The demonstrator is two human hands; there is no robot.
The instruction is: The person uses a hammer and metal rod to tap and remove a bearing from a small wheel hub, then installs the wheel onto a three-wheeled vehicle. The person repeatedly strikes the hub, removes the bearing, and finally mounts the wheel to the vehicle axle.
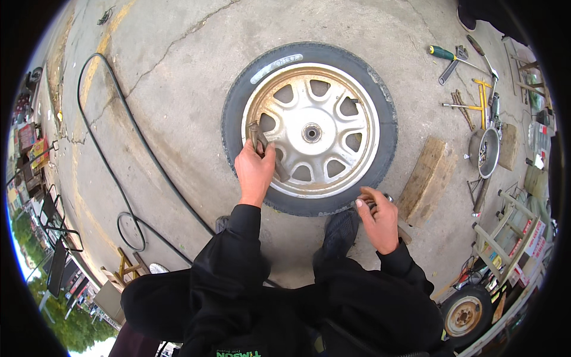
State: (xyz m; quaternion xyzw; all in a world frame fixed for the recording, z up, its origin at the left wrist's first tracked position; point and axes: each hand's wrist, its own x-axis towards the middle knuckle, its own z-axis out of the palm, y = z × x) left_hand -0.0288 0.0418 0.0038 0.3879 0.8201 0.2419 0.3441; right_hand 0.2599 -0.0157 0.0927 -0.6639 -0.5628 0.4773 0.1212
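A black tyre [389, 128] on a silver, rust-edged wheel rim [311, 116] lies flat on the ground in front of me. My left hand [254, 174] is closed around a worn grey-brown tool [260, 135], its exact kind unclear, over the rim's left side. At the tyre's lower right edge, my right hand [379, 219] is closed with curled fingers around what looks like a hammer. Part of a metal head [388, 197] and a wooden handle end [405, 236] show beside the hand; the rest is hidden.
A wooden block [427, 178] lies right of the tyre. Beyond it are a screwdriver [441, 53], an adjustable wrench [450, 70], yellow tools [483, 98] and a metal bowl [488, 153]. A black hose [128, 110] loops at left. A smaller wheel [464, 315] stands at lower right.
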